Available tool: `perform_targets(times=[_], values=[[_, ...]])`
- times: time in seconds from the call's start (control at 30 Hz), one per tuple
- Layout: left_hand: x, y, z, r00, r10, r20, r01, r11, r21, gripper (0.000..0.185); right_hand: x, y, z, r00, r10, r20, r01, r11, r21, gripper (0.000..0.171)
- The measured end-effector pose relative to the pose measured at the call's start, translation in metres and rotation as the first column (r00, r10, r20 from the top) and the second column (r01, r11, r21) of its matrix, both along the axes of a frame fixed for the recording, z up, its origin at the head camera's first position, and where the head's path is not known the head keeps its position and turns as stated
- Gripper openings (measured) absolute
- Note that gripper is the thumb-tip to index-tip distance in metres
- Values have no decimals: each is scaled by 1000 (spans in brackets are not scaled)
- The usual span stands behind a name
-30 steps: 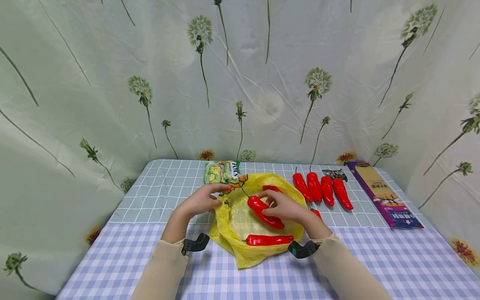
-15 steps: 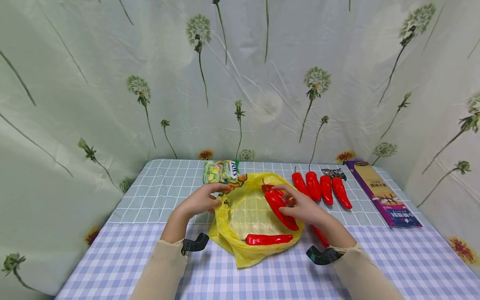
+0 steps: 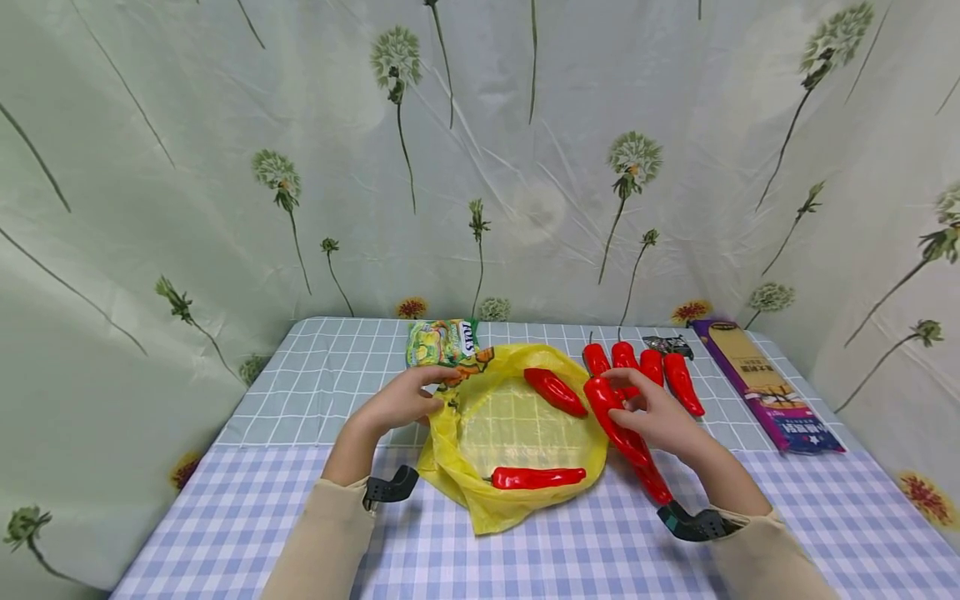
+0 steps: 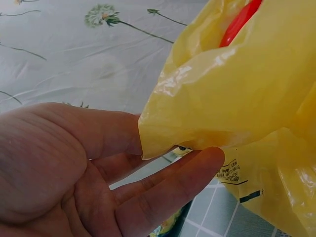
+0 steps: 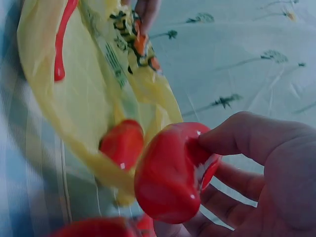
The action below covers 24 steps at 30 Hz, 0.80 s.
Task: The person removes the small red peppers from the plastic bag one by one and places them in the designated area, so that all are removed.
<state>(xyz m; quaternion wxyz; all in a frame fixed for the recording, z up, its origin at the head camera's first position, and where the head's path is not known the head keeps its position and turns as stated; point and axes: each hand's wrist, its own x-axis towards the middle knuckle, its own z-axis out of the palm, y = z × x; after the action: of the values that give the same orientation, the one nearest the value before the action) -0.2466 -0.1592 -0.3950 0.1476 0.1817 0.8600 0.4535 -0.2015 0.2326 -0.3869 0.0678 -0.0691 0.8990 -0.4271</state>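
Note:
A yellow plastic bag point(image 3: 517, 429) lies open on the table. My left hand point(image 3: 401, 400) pinches its left rim, and the left wrist view shows the yellow film point(image 4: 237, 94) between thumb and fingers. Two red peppers lie in the bag, one at the back point(image 3: 555, 392) and one at the front point(image 3: 536, 478). My right hand point(image 3: 656, 417) grips a long red pepper point(image 3: 615, 425) just past the bag's right edge; the right wrist view shows its blunt end point(image 5: 170, 173) in my fingers. Another red pepper point(image 3: 651, 481) lies below that hand.
A row of red peppers point(image 3: 660, 375) lies right of the bag. A green snack packet point(image 3: 442, 343) sits behind it. A long purple box point(image 3: 765, 387) lies at the right. A small dark packet point(image 3: 667, 344) is behind the peppers. Floral cloth walls surround the checked table point(image 3: 300, 517).
My right hand has carried the long red pepper out of the bag to the right, toward the row of peppers. The left hand has kept its hold on the rim.

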Motion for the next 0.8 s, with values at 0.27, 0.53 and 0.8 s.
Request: perform_targets(times=[0.27,0.53,0.8], values=[[0,1,-1,1000,13,13,-13,1000,6,55,8,33,-4,999,-38,-12,38,999,-9,68],[-1,1,-1,1000,9,7,-9,1000,0,55,15,57,-12,999,-45,28,44,999,18,68],[-1,1,-1,1000,9,8,-9,1000,0,56,20,70,-18,995,-42,89,40,999,29,66]])
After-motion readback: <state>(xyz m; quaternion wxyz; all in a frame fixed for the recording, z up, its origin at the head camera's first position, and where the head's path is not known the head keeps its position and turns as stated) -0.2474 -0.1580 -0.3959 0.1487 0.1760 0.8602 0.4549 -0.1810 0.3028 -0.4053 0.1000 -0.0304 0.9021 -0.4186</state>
